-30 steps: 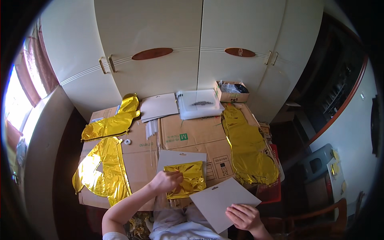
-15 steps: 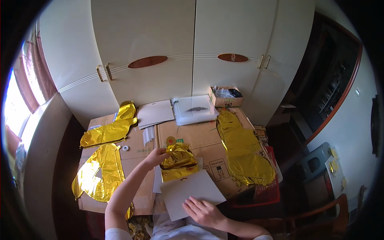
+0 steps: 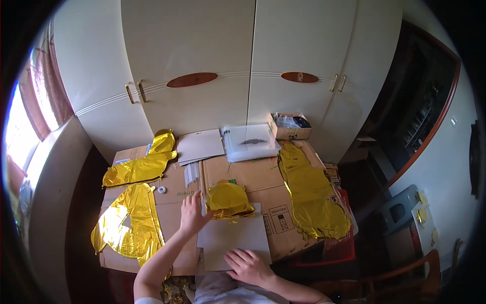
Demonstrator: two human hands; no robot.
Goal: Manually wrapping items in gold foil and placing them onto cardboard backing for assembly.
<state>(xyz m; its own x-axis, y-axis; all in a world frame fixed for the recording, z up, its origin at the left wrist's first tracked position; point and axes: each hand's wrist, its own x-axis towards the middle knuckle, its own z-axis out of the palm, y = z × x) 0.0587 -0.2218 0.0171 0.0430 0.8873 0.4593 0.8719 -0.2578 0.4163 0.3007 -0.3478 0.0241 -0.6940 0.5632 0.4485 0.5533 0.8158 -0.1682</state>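
A grey card (image 3: 223, 235) lies flat at the table's near edge, directly in front of me. My right hand (image 3: 251, 267) rests on its lower right part, palm down with the fingers stretched. Just beyond the card is a folded gold foil balloon (image 3: 228, 198), whose near part meets the card's far edge. My left hand (image 3: 194, 213) is raised to the left of this foil, fingers apart and holding nothing.
More gold foil balloons lie flat: one (image 3: 134, 220) near left, one (image 3: 142, 167) far left, a stack (image 3: 316, 202) on the right. Grey cards (image 3: 201, 145), clear plastic bags (image 3: 249, 143) and an open box (image 3: 291, 133) line the back. A tape roll (image 3: 162, 190) sits left.
My left hand has let go of the foil and drawn back, fingers opening. The card now lies straight against the folded foil instead of slanted over it; my right hand stayed on it.
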